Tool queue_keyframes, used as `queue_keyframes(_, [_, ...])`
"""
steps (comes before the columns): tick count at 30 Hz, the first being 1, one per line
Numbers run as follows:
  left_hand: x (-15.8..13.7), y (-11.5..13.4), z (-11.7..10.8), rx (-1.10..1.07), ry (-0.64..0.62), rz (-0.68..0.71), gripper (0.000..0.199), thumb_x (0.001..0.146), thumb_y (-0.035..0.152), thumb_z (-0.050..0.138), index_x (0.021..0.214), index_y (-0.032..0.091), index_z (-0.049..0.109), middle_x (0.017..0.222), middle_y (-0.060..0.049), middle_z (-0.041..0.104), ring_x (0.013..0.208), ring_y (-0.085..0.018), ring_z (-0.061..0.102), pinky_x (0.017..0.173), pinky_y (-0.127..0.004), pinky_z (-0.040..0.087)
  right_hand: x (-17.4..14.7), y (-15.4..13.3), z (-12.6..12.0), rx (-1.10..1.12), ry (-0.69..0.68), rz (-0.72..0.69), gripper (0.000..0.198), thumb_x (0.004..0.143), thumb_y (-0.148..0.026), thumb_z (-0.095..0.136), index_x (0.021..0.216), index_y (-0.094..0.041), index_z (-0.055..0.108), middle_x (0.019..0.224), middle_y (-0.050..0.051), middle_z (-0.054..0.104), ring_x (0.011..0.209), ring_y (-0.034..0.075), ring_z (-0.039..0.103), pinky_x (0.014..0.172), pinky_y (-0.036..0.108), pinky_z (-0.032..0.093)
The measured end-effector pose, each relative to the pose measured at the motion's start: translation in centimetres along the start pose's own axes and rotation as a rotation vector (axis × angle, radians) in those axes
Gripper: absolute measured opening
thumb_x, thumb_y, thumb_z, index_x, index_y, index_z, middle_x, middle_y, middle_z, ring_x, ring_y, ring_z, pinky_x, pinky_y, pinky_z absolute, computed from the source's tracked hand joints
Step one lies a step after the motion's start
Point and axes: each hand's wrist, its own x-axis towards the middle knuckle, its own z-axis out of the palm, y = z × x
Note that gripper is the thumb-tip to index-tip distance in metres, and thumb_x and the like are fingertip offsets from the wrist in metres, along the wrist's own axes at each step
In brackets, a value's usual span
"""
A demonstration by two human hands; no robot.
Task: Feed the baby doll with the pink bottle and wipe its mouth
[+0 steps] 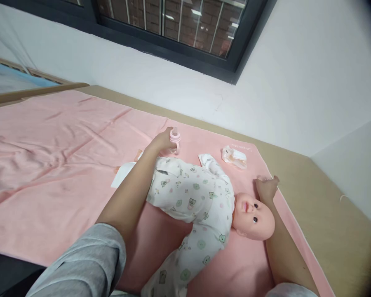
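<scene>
My left hand is closed around a pink baby bottle with a clear nipple and a side handle, upright beside the doll's lower body. A baby doll in a white patterned outfit lies on its back on the pink blanket, its bare head to the right. My right hand is just past the doll's head, thumb and fingers apart. A small glint shows between those fingers, too small to make out. My right forearm runs alongside the head.
A clear plastic packet with something white in it lies on the blanket near the wall. A white piece is by the doll's feet, partly behind my left arm. A wooden rail borders the left, and a dark-framed window is above.
</scene>
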Motion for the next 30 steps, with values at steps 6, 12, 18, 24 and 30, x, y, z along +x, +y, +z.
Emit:
queue_keyframes(6, [0.3, 0.3, 0.1, -0.016, 0.04, -0.025, 0.074, 0.064, 0.021, 0.068, 0.135, 0.02, 0.047, 0.124, -0.012, 0.066, 0.113, -0.033, 0.063, 0.092, -0.036, 0.05, -0.2, -0.1, 0.0, -0.014, 0.023, -0.013, 0.093, 0.062, -0.031, 0.065, 0.143, 0.0, 0.033, 0.132, 0.029, 0.055, 0.125, 0.042, 0.052, 0.106, 0.052, 0.041])
queue_keyframes(12, [0.4, 0.9, -0.4, -0.125, 0.113, 0.005, 0.071, 0.065, 0.018, 0.065, 0.133, 0.018, 0.046, 0.125, -0.012, 0.064, 0.114, -0.03, 0.063, 0.095, -0.037, 0.049, -0.8, -0.1, 0.1, 0.023, 0.07, -0.007, 0.095, 0.06, -0.031, 0.066, 0.142, 0.002, 0.031, 0.137, 0.032, 0.047, 0.131, 0.044, 0.045, 0.111, 0.052, 0.035])
queue_keyframes(18, [-0.6, 3.7, -1.7, -0.301, 0.175, 0.171, 0.062, 0.07, 0.024, 0.063, 0.13, 0.015, 0.048, 0.128, -0.008, 0.063, 0.114, -0.023, 0.062, 0.095, -0.03, 0.05, -1.3, -0.4, -0.3, 0.018, 0.07, -0.004, 0.099, 0.058, -0.033, 0.069, 0.142, 0.001, 0.03, 0.135, 0.032, 0.048, 0.129, 0.044, 0.046, 0.112, 0.053, 0.033])
queue_keyframes(24, [-3.5, 8.0, -1.7, -0.526, 0.161, 0.394, 0.059, 0.067, 0.023, 0.065, 0.124, 0.014, 0.055, 0.119, -0.006, 0.068, 0.107, -0.022, 0.065, 0.094, -0.029, 0.051, -1.2, -0.3, -0.6, 0.049, 0.048, 0.059, 0.092, 0.064, -0.039, 0.069, 0.141, -0.005, 0.033, 0.125, 0.027, 0.058, 0.12, 0.04, 0.055, 0.106, 0.051, 0.04])
queue_keyframes(30, [-6.6, 11.3, -1.0, -0.388, 0.241, 0.51, 0.055, 0.068, 0.022, 0.065, 0.123, 0.019, 0.058, 0.125, -0.005, 0.064, 0.113, -0.024, 0.06, 0.098, -0.034, 0.048, 0.5, -1.1, -1.9, 0.395, 0.049, 0.005, 0.083, 0.067, -0.038, 0.069, 0.137, -0.011, 0.033, 0.119, 0.016, 0.061, 0.101, 0.024, 0.064, 0.099, 0.044, 0.049])
